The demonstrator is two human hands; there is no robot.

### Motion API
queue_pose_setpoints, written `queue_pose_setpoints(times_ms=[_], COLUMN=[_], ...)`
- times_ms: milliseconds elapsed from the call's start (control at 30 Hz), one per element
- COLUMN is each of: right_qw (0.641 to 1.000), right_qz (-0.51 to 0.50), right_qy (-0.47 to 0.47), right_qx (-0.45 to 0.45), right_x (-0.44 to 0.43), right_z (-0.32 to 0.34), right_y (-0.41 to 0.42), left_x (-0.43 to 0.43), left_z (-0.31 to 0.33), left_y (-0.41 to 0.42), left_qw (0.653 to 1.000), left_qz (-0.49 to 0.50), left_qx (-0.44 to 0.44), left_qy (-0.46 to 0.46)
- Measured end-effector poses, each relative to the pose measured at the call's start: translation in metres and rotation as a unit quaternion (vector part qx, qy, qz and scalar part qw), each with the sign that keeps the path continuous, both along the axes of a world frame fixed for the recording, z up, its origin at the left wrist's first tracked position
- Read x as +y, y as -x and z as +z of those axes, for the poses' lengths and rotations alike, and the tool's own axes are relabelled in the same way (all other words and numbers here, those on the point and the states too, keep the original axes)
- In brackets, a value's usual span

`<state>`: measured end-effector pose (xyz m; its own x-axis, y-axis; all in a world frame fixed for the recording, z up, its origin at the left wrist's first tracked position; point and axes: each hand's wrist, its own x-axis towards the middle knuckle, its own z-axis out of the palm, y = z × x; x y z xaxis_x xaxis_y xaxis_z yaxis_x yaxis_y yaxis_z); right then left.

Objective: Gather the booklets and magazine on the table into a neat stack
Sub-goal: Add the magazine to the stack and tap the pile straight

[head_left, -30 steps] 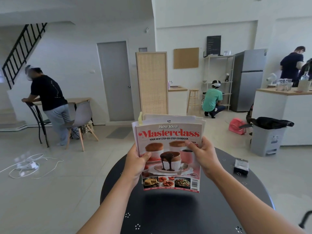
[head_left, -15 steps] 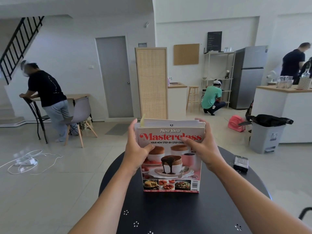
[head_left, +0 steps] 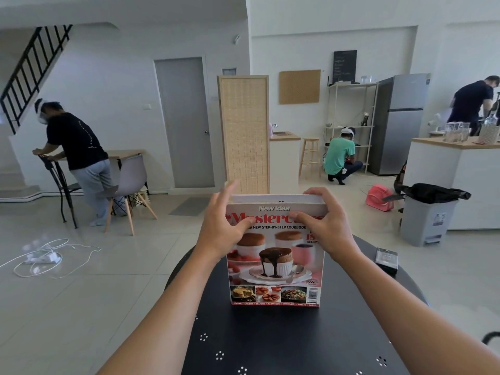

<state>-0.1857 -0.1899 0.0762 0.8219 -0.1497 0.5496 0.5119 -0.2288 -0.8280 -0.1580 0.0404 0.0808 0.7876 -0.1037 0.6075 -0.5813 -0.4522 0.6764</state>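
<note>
A pink "Masterclass" cookbook magazine (head_left: 276,263) faces me, standing upright with its bottom edge on the round black table (head_left: 284,339). White booklets (head_left: 270,198) are bundled behind it, only their top edges showing. My left hand (head_left: 221,226) holds the bundle's upper left corner, thumb on the cover, fingers spread loosely behind. My right hand (head_left: 322,220) grips the upper right corner, fingers curled over the top edge.
A small black box (head_left: 386,259) lies on the table's right side. A grey bin (head_left: 427,215) and white counter (head_left: 454,185) stand to the right. Three people work in the room; cables (head_left: 46,259) lie on the floor at left.
The bundle has come down from the air until its bottom edge rests on the table. Both hands have slid up from its sides to its top corners.
</note>
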Motion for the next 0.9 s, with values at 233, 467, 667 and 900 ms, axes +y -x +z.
queue_pose_setpoints(times_ms=[233, 467, 667, 900], right_qw=[0.991, 0.993, 0.995, 0.996], right_qz=[0.041, 0.049, 0.012, 0.016], right_qy=[-0.115, -0.102, -0.071, -0.068], right_qx=[0.050, 0.029, 0.075, 0.059], right_x=[0.007, 0.005, 0.002, 0.008], right_z=[-0.012, -0.014, -0.051, -0.025], right_y=[0.001, -0.005, -0.005, -0.014], left_x=[-0.022, -0.018, -0.010, -0.009], left_z=[-0.024, -0.026, -0.050, -0.030], left_y=[0.005, -0.005, -0.003, -0.018], left_qw=[0.964, 0.964, 0.963, 0.969], left_qz=[0.008, -0.006, -0.023, -0.015], left_qx=[0.154, 0.150, 0.198, 0.165], left_qy=[0.216, 0.218, 0.183, 0.184])
